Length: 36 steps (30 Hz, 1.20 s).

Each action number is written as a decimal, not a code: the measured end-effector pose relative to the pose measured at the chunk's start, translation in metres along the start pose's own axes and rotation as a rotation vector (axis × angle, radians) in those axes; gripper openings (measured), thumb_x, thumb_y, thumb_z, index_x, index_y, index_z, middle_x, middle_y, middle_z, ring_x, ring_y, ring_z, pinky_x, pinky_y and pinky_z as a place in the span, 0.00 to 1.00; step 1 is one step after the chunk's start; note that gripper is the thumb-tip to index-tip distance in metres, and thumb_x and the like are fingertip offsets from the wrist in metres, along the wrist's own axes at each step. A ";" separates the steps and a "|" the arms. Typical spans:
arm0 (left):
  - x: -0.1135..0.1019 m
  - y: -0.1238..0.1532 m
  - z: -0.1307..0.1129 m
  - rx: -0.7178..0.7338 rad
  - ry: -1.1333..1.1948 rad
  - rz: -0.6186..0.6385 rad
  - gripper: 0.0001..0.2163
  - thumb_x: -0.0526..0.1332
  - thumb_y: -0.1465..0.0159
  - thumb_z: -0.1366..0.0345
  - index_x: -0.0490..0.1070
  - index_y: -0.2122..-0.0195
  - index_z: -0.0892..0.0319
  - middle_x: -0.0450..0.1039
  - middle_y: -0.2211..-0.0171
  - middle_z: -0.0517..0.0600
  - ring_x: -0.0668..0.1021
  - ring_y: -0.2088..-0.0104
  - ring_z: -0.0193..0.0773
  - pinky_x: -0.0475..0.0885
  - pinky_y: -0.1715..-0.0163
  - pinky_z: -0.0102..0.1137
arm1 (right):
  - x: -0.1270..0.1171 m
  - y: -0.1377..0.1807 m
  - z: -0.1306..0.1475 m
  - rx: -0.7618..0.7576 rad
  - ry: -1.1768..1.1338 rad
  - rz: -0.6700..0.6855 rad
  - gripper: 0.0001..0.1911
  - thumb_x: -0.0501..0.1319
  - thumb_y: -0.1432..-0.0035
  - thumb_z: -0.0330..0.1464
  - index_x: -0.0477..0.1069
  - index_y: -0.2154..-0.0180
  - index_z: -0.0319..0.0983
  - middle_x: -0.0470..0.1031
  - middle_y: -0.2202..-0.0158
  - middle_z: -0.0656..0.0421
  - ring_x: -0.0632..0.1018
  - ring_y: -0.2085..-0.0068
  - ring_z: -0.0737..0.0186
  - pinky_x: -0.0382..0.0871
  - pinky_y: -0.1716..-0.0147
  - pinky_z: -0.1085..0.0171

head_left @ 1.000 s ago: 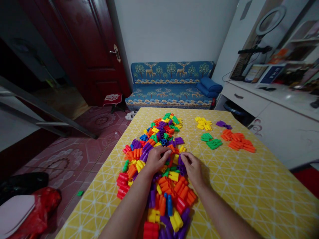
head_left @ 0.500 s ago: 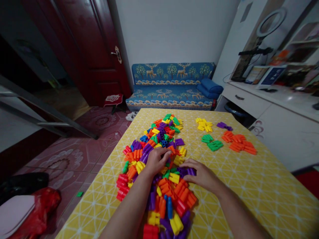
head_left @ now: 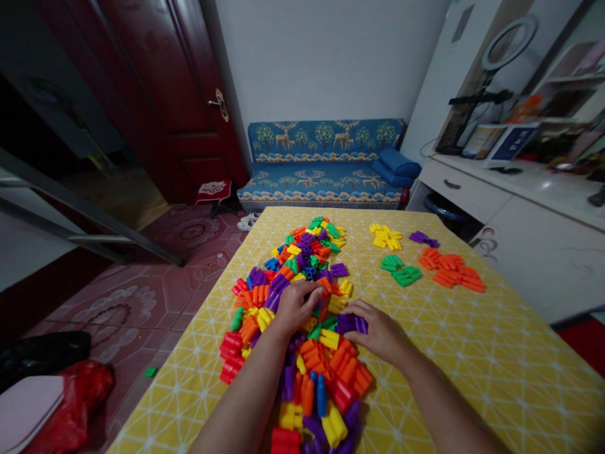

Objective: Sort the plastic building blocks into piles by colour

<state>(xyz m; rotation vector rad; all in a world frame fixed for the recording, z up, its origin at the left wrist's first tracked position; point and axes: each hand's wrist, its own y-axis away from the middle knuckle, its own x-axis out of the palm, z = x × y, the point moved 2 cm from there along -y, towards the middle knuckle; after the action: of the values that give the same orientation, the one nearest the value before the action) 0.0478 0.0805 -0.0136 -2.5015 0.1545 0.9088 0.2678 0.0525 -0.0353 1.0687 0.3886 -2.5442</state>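
Observation:
A long heap of plastic building blocks (head_left: 321, 359) in red, orange, yellow, green, blue and purple runs down the table. My left hand (head_left: 297, 306) lies over its middle with the fingers curled, close to an orange block (head_left: 326, 285); what is under the fingers is hidden. At the heap's right edge, my right hand (head_left: 380, 331) closes its thumb and fingers around a purple building block (head_left: 352, 323). Farther right lie sorted groups: yellow blocks (head_left: 386, 237), green blocks (head_left: 406, 275), orange blocks (head_left: 451, 268) and purple blocks (head_left: 424, 239).
A yellow patterned cloth covers the table (head_left: 454, 353). Behind it stands a blue sofa (head_left: 324, 173). At the right is a white cabinet (head_left: 529, 246) with a ring light (head_left: 510, 41). One green block (head_left: 150, 372) lies on the floor at the left.
My right hand has tightened around the purple block and shifted it slightly. The left hand stays almost in place. The whole view has moved a little.

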 end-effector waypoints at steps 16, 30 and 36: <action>0.002 0.001 0.003 0.004 -0.013 -0.008 0.15 0.54 0.30 0.58 0.79 0.60 0.58 0.81 0.64 0.52 0.79 0.64 0.38 0.69 0.64 0.29 | 0.003 -0.001 -0.010 0.075 -0.013 -0.122 0.14 0.66 0.47 0.38 0.75 0.57 0.46 0.78 0.56 0.60 0.78 0.56 0.58 0.71 0.58 0.62; 0.001 0.001 0.002 -0.003 0.003 0.001 0.15 0.53 0.30 0.58 0.79 0.60 0.58 0.81 0.65 0.51 0.79 0.64 0.39 0.70 0.64 0.30 | -0.038 -0.022 -0.029 0.134 -0.540 -0.606 0.19 0.66 0.46 0.41 0.72 0.54 0.40 0.79 0.61 0.55 0.78 0.65 0.61 0.72 0.67 0.65; 0.000 0.000 0.000 -0.005 0.003 0.007 0.15 0.53 0.30 0.58 0.79 0.61 0.58 0.81 0.66 0.51 0.79 0.65 0.38 0.70 0.64 0.30 | -0.120 -0.087 -0.110 0.548 -0.712 -0.807 0.11 0.69 0.52 0.30 0.74 0.65 0.36 0.75 0.74 0.59 0.72 0.79 0.69 0.63 0.83 0.73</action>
<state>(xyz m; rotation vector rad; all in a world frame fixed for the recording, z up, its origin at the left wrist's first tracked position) 0.0483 0.0801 -0.0136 -2.5084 0.1625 0.9100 0.3792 0.1984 -0.0129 0.0131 -0.1296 -3.6390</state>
